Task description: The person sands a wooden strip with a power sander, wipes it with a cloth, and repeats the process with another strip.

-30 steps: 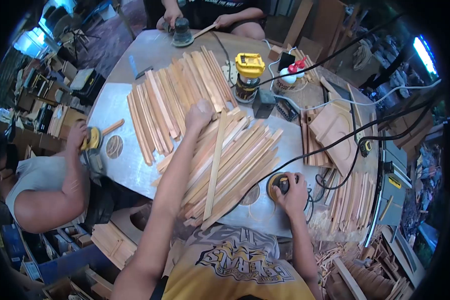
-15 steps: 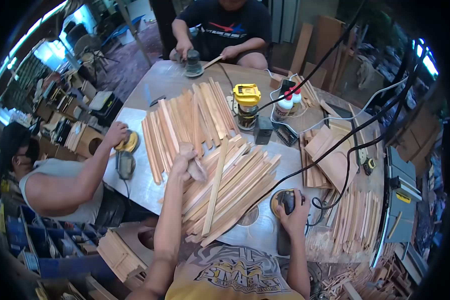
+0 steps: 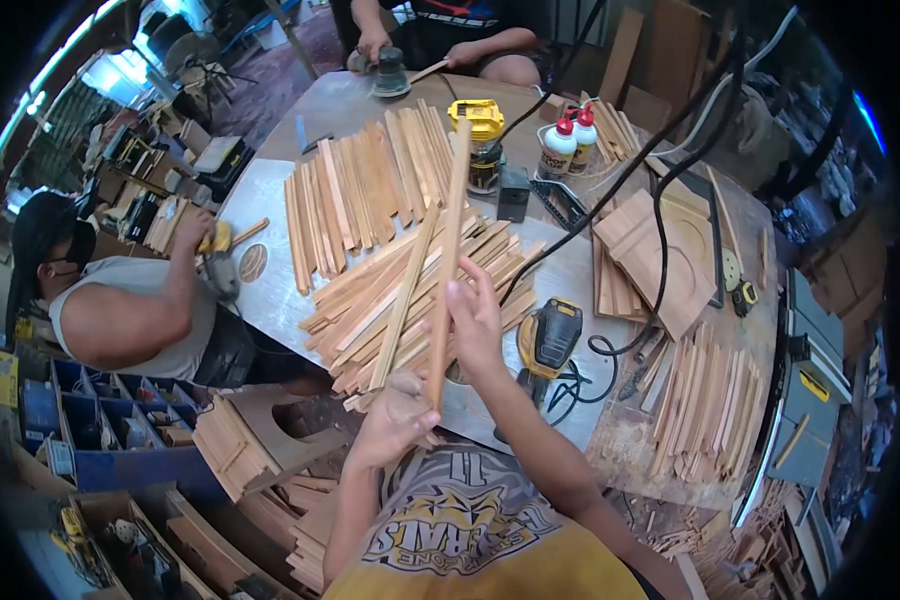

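Upright, wood strip [image 3: 449,230]: foot in left hand [image 3: 398,415], right hand [image 3: 476,322] alongside.

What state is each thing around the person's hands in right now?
wooden strip, lifted off the table, tilted nearly upright.
left hand, closed on the strip's lower end.
right hand, fingers against the strip; grip unclear.
sander, lying on the table, unheld, cord attached.
near pile of strips, loose, criss-crossed.
glue bottles, upright, red caps on.
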Available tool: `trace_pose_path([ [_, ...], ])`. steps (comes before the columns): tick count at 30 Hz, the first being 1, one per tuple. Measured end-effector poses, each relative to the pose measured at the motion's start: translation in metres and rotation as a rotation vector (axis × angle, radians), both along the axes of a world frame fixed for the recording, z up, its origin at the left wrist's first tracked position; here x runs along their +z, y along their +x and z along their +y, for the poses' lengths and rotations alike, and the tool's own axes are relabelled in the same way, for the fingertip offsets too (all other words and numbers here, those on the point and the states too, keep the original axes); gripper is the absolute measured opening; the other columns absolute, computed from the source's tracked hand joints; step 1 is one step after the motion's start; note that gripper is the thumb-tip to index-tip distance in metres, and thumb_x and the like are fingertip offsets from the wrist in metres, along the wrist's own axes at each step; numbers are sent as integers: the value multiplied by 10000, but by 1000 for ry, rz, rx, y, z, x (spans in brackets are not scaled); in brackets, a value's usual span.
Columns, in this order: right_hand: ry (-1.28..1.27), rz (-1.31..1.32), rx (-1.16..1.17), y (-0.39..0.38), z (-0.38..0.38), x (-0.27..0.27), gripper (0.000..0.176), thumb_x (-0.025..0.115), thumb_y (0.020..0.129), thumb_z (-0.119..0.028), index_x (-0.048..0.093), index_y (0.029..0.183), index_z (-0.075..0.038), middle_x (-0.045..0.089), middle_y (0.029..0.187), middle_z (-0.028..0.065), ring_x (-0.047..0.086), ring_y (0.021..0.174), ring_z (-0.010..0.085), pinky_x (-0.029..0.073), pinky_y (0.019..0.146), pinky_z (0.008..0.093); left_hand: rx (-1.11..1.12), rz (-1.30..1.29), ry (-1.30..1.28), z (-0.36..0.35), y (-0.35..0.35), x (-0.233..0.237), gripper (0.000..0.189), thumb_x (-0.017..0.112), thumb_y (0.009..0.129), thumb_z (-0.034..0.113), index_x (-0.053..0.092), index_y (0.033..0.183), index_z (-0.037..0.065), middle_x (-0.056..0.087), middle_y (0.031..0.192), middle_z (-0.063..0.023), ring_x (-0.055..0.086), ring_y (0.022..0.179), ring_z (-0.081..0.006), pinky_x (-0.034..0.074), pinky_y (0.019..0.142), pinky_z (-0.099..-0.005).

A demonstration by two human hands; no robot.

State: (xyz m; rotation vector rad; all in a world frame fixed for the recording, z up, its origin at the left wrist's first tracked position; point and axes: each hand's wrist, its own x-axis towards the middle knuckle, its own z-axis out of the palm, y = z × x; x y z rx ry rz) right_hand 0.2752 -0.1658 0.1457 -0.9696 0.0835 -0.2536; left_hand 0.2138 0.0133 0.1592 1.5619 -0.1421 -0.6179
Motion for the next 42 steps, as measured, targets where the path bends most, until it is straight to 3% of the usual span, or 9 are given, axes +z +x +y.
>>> trace_pose_path([
  [2,14,69,37,1,3,-7,677,593,1037,-139,209,1573,14,608,1131,109,603,787,86,506,656,201,88,55,-187,-1,-14,7,273,758,898,227,734,695,46,665,722,-18,591,933,-162,272,1192,-430],
  [6,-80,53,-47,-29,20,-22,589,576,1038,-104,310,1545,33,630,1070,72,564,719,46,474,592,193,479,217,-149,21,-35,-16,402,725,922,32,518,1262,85,594,1020,11,636,909,-122,559,781,-292],
  [13,-41,-32,51,-85,43,-40,460,674,961,-46,460,1346,88,685,1139,141,668,927,132,543,743,257,410,372,-313,1,-75,-21,376,640,886,2,561,1254,20,663,1120,-70,668,992,-170,554,879,-325],
  [16,-346,-61,-32,-99,48,-43,486,672,960,-54,440,1360,95,687,1131,168,676,957,153,555,779,277,30,691,-948,22,-86,-30,542,630,855,82,511,1374,-18,654,1243,-132,662,1134,-247,528,999,-406],
  [19,-331,-69,-93,-105,53,-41,485,662,968,-78,437,1360,98,690,1130,187,676,1001,171,556,840,304,98,494,-514,26,-91,-19,704,623,921,379,427,1454,-36,584,1380,-167,577,1290,-310,432,1120,-495],
  [24,-262,-52,-122,-117,84,-49,517,649,988,-111,408,1398,91,679,1149,169,669,996,165,553,850,305,71,596,-817,46,-100,-16,746,403,1040,634,408,1458,17,539,1419,-125,527,1331,-254,404,1137,-438],
  [27,-423,29,-299,-146,112,-52,671,663,972,-116,318,1510,88,689,1002,117,637,823,103,529,702,253,119,26,-112,79,-135,-60,503,459,1106,385,418,1441,11,549,1294,-68,543,1149,-132,453,1008,-307],
  [34,-618,13,-534,-179,134,-40,645,642,967,-92,338,1511,75,661,867,48,497,659,33,395,580,188,-120,-54,-87,97,-153,-48,700,543,1027,561,525,1385,-40,653,1171,-98,573,1105,-134,460,959,-289],
  [42,-239,-73,24,-194,69,-20,540,467,1077,-368,442,1420,47,697,888,137,640,806,174,513,777,307,75,17,-309,61,-201,-76,347,785,911,108,641,1199,-21,682,1071,-25,612,967,-73,505,880,-264],
])
